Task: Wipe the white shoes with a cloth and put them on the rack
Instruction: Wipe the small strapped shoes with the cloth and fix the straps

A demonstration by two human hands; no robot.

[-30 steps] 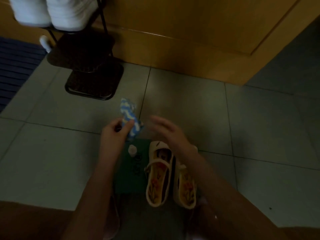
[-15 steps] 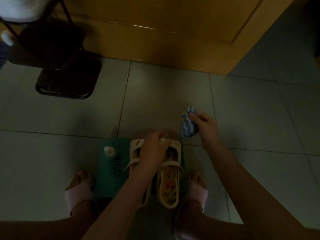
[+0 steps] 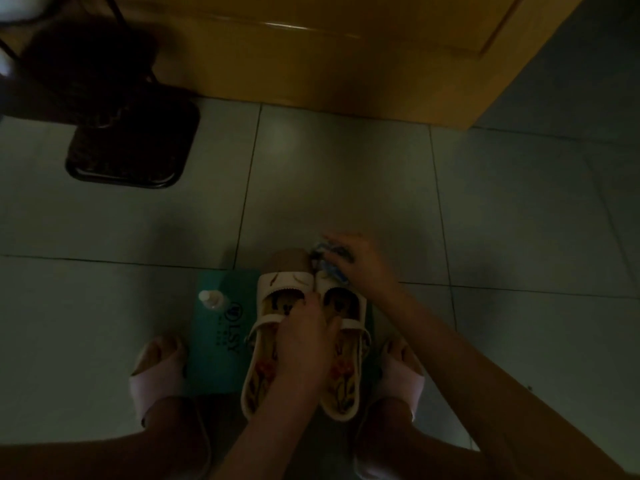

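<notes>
The cloth [image 3: 328, 263], bunched in the right hand [image 3: 362, 263]'s grip, has dropped from beside the white shoes [image 3: 281, 280] onto one toe; the left hand [image 3: 304, 341] clasps both on the teal mat [image 3: 221, 358]; wiping starts.

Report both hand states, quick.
Left hand: grips the white shoes together.
Right hand: holds the cloth against one shoe's toe.

Dim light; pale tiled floor [image 3: 346, 188] with dark grout lines; wooden panel [image 3: 311, 57] along far edge
</notes>
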